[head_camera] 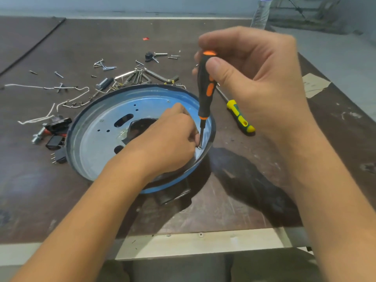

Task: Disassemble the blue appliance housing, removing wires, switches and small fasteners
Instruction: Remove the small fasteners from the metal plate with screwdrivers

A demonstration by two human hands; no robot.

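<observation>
1. One blue housing (97, 139), a shallow round pan, lay open side up at the centre of the frame on the brown desk (234, 204). Its floor showed several small round holes and at least two larger cut-outs.
2. The right hand (250, 78) was in the upper right of the frame, fingers and thumb pinched around the top of one black-and-orange screwdriver (205, 92).
3. That screwdriver stood nearly upright, its tip set on one small screw (200, 147) at the right inner edge of the pan.
4. The left hand (168, 143) reached into the pan from the lower left, its fingers curled together right beside the screwdriver shaft; whether they pinched anything could not be told.
5. A second screwdriver (241, 119), yellow and green in the handle, lay on the desk just right of the pan.
6. One set of hex keys (142, 75) lay above the pan's upper rim.
7. Loose screws (105, 67), more than ten and too scattered to count exactly, were spread across the upper left and upper centre of the frame.
8. Several white wires (71, 98) trailed at the left.
9. A few black switch parts (58, 127) lay touching the pan's left rim.
10. One clear bottle (260, 15) stood at the top right.
</observation>
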